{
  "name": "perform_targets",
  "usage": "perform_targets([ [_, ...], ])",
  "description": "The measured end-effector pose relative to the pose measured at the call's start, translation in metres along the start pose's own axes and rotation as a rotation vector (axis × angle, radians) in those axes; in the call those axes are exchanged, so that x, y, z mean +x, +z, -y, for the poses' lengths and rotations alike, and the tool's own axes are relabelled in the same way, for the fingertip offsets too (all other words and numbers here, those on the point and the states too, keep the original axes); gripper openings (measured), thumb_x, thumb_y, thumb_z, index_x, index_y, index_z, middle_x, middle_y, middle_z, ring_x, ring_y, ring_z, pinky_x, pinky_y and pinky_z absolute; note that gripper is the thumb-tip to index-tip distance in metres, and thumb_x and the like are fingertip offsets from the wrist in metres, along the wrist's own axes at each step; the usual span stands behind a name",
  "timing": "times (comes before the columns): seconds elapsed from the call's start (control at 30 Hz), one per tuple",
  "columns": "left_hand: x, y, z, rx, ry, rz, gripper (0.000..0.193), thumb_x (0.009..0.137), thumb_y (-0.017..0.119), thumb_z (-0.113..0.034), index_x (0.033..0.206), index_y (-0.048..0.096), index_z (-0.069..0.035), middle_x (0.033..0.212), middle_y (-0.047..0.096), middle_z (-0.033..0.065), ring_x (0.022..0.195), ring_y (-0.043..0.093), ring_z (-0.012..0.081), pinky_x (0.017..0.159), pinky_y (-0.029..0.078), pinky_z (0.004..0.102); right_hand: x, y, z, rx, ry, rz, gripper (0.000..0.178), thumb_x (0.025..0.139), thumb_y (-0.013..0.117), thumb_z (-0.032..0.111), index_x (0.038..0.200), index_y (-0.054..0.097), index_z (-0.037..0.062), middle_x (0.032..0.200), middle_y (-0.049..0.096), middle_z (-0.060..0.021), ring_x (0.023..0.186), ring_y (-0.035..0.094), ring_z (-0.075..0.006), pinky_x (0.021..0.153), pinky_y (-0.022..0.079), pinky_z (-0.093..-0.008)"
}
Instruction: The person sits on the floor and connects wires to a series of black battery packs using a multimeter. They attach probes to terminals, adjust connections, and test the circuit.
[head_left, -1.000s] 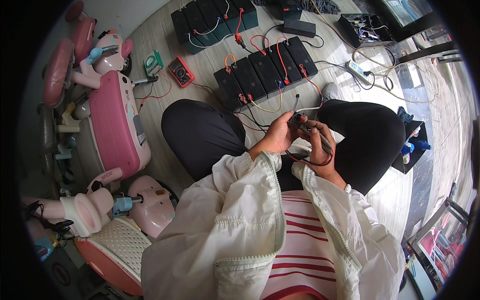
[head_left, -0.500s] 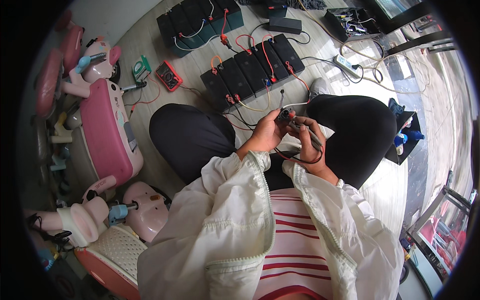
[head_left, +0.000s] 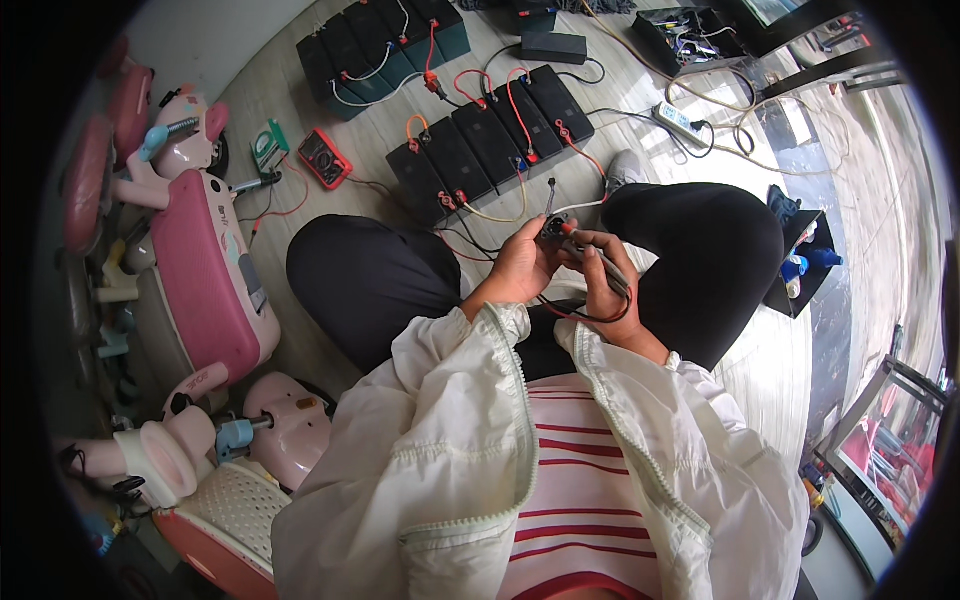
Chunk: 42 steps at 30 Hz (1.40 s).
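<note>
"What's hard to make out?"
"The small dark part [head_left: 553,229] pinched in the left hand [head_left: 516,267]; fingers cover most of it."
"And the right hand [head_left: 606,298]?"
"Bent inward just beside the left, curled around a slim grey tool [head_left: 612,272], partly hidden."
"Beyond both?"
"Smooth, boxy black batteries [head_left: 490,148] joined by wires [head_left: 517,118]."

Beyond the fingers [head_left: 600,240], I see battery cases [head_left: 490,148] of matt black plastic; farther left, a meter [head_left: 322,162] with a red, plastic-looking shell. Left of and behind the fingers, a pale pink shell [head_left: 285,425] looks like smooth, glossy plastic. Behind them, the jacket [head_left: 440,440] is thin, creased cloth. Ahead, the floor [head_left: 365,125] looks wood-grained.
</note>
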<state>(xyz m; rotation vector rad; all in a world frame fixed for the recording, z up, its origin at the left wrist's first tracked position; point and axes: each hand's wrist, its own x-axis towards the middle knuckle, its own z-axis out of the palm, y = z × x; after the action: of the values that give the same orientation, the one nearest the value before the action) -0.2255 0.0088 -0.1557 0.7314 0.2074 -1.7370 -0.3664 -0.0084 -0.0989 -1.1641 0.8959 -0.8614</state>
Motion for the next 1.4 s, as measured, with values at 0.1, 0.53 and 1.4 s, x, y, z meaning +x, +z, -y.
perform_targets([
  [0.1,0.003,-0.002,0.001,-0.016,0.012,-0.011,0.039,0.099,0.040,-0.033,0.102,0.062,-0.001,0.094,0.068,0.0098,0.078,0.062,0.0206,0.073,0.049,0.0325,0.000,0.000,0.000,-0.041,-0.011,0.006,0.023,0.100,0.045,0.012,0.114,0.053,-0.0047,0.112,0.061,-0.0151,0.097,0.065,-0.0199,0.088,0.053,-0.0319],
  [0.53,0.004,-0.001,-0.005,0.008,0.038,-0.397,0.035,0.092,0.055,-0.043,0.089,0.061,-0.009,0.079,0.066,0.0039,0.070,0.059,0.0141,0.067,0.046,0.0274,-0.003,0.002,0.005,-0.069,0.011,-0.025,0.018,0.094,0.049,0.004,0.108,0.056,-0.0044,0.101,0.058,-0.0120,0.089,0.067,-0.0181,0.078,0.053,-0.0285],
  [1.4,0.001,0.007,-0.015,0.066,0.001,-0.447,0.042,0.089,0.050,-0.049,0.079,0.061,-0.010,0.068,0.062,0.0030,0.062,0.058,0.0180,0.055,0.041,0.0323,-0.003,-0.002,-0.001,-0.117,-0.030,0.050,0.021,0.090,0.055,0.006,0.109,0.059,-0.0015,0.098,0.061,-0.0145,0.088,0.064,-0.0233,0.079,0.049,-0.0323],
])
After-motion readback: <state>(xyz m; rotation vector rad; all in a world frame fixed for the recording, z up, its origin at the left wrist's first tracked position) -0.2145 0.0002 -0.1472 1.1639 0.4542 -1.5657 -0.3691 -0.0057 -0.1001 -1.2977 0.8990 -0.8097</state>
